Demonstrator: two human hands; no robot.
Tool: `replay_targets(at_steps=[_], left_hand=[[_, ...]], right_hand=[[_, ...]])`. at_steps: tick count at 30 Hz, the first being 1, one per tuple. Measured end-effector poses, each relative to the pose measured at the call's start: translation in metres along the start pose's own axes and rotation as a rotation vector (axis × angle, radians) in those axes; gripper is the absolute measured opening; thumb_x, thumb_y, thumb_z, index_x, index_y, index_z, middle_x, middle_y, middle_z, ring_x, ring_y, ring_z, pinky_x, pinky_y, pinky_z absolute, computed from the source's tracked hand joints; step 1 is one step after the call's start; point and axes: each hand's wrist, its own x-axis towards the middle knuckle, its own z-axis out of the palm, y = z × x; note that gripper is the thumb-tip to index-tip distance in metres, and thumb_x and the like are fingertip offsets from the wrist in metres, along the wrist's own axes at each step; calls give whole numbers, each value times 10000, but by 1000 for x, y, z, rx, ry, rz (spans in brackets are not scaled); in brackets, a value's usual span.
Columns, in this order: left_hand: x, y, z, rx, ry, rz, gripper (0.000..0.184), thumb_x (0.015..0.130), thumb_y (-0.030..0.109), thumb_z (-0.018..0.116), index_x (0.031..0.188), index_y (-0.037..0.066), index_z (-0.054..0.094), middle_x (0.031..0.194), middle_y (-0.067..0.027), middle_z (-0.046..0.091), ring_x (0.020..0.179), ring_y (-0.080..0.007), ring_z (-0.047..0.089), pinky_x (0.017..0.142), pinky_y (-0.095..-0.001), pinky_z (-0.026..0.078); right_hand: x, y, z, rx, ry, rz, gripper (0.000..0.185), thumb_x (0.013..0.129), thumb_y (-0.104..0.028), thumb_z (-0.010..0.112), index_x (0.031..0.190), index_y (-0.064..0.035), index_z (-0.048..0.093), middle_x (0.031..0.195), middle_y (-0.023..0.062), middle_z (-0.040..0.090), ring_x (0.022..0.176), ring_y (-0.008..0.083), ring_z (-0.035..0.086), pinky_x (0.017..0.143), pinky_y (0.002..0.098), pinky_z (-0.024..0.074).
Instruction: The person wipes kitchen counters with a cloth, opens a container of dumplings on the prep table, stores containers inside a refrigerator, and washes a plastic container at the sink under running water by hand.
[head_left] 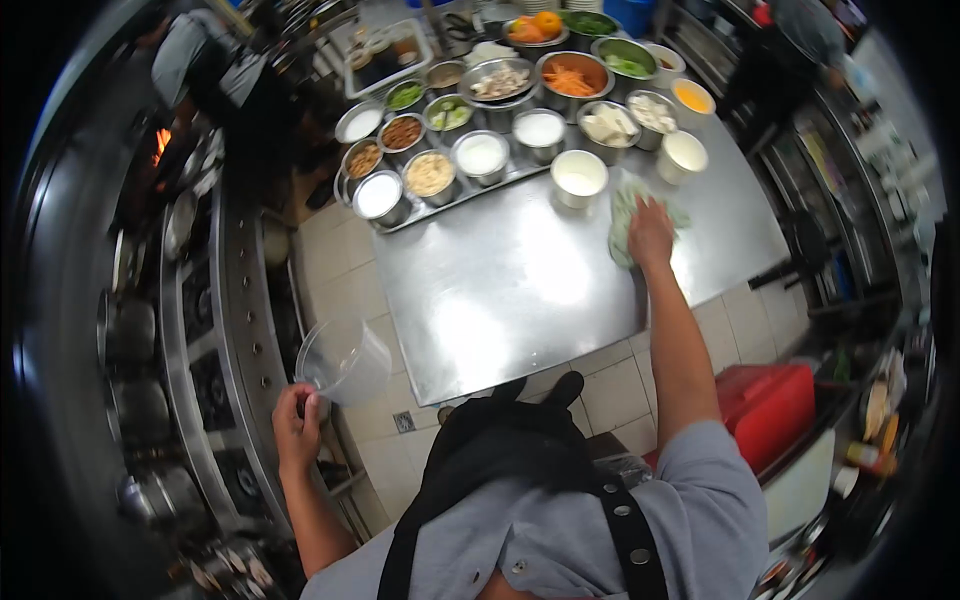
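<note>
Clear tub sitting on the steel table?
No, the left hand holds the tub out beside the table, not on its top.

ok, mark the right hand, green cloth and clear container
Right hand [651, 233], head view: its back.
Green cloth [621, 222], head view: part left of the hand.
Clear container [362, 366], head view: side wall.

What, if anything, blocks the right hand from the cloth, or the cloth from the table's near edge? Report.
Nothing visible. The right hand rests on the cloth; no object stands between the cloth and the near edge of the table. A white tub sits to the cloth's left.
</note>
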Motion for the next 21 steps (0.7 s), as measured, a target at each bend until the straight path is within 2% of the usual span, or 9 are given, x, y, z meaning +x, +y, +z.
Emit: replay_targets(at_steps=[4,7,10,11,13,14,16,18,21], left_hand=[[-65,-8,-6,-99,160,-211,91,922,78,591,953,-8,588,853,-55,586,793,-135,545,726,-264,436],[-80,-3,-3,-104,174,-247,82,922,70,592,952,-6,591,866,-56,581,781,-132,537,715,-256,434],[-72,4,4,-66,141,-171,72,907,52,602,938,-12,589,883,-80,587,778,-165,549,722,-269,438],[-66,9,7,-74,134,-140,72,905,50,602,937,-13,587,883,-84,587,779,-171,551,727,-272,439],[-55,7,5,-94,119,-67,70,904,47,598,936,-14,585,881,-91,587,785,-181,553,737,-275,441],[-50,1,5,-116,126,-31,69,904,46,593,936,-15,584,880,-94,586,790,-184,554,743,-277,442],[-36,-7,1,-97,106,5,76,914,53,569,937,-18,582,876,-99,582,816,-193,559,772,-278,442],[-26,-17,2,-156,83,-46,93,916,70,568,938,-19,583,880,-97,582,832,-187,558,783,-276,440],[-10,-32,10,-134,22,24,102,914,80,582,938,-20,581,881,-90,581,830,-173,553,780,-271,437]], right_hand=[[-90,-97,-19,-91,-123,80,602,942,-333,479,1456,-47,350,1512,227,294,1411,412,238,1130,532,204],[-103,-171,26,-1,-97,-91,645,938,-374,482,1448,-5,341,1508,250,286,1404,452,216,1124,569,176],[-78,-275,87,265,21,-247,642,916,-398,517,1434,-46,376,1490,254,311,1401,435,227,1120,569,172],[-84,-315,93,266,-30,-276,644,913,-411,521,1430,-54,384,1488,245,323,1404,412,235,1123,553,176],[-124,-367,48,69,-329,-539,651,918,-443,512,1443,-82,377,1501,214,325,1404,392,248,1125,543,185],[-149,-371,25,42,-400,-692,644,929,-453,491,1449,-90,378,1508,185,329,1408,380,251,1128,542,191],[-192,-343,31,258,-257,-807,619,930,-436,493,1424,-72,415,1487,189,357,1403,376,266,1115,544,218],[-199,-284,8,396,-340,-782,594,916,-373,543,1413,-68,426,1494,196,339,1395,387,275,1125,522,225],[-180,-141,-21,357,-299,-486,610,899,-233,583,1447,-86,359,1510,209,301,1374,394,305,1122,515,244]])
